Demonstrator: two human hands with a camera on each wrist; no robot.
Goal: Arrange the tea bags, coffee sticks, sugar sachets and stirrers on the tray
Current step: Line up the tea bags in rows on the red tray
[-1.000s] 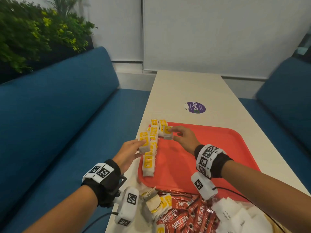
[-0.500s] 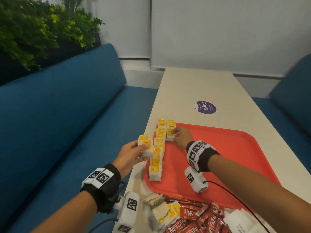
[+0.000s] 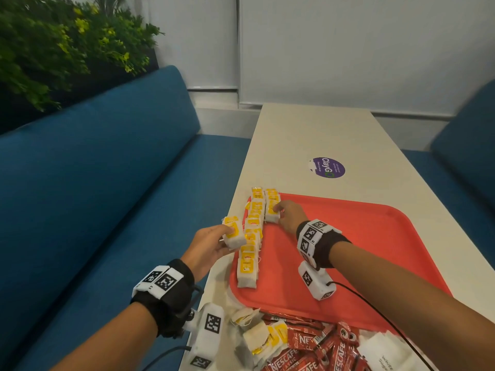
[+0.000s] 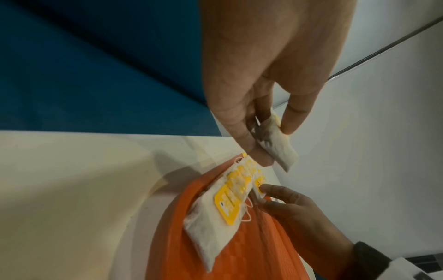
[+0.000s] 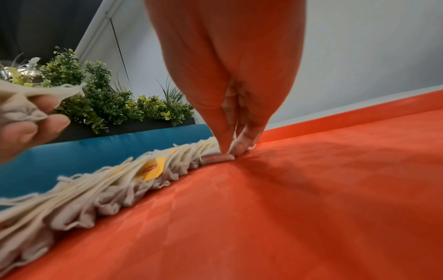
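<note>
A red tray (image 3: 375, 236) lies on the cream table. Along its left edge runs a row of tea bags (image 3: 251, 236) with yellow tags. My left hand (image 3: 230, 236) holds one tea bag (image 3: 235, 234) in the air just left of the row; the left wrist view shows thumb and fingers pinching that tea bag (image 4: 275, 140). My right hand (image 3: 277, 211) pinches another tea bag (image 3: 272, 210) on the tray floor beside the row's far end. In the right wrist view its fingertips (image 5: 225, 147) meet on that bag, next to the row (image 5: 95, 189).
Near me, off the tray's front edge, lie loose tea bags (image 3: 262, 338), red Nescafe coffee sticks (image 3: 308, 352) and white sugar sachets (image 3: 383, 357). A purple sticker (image 3: 328, 167) marks the table beyond the tray. Blue benches flank the table; plants stand at the back left.
My right hand has brought its tea bag down beside the far end of the row. My left hand still holds its tea bag beside the row. The head view has shifted.
</note>
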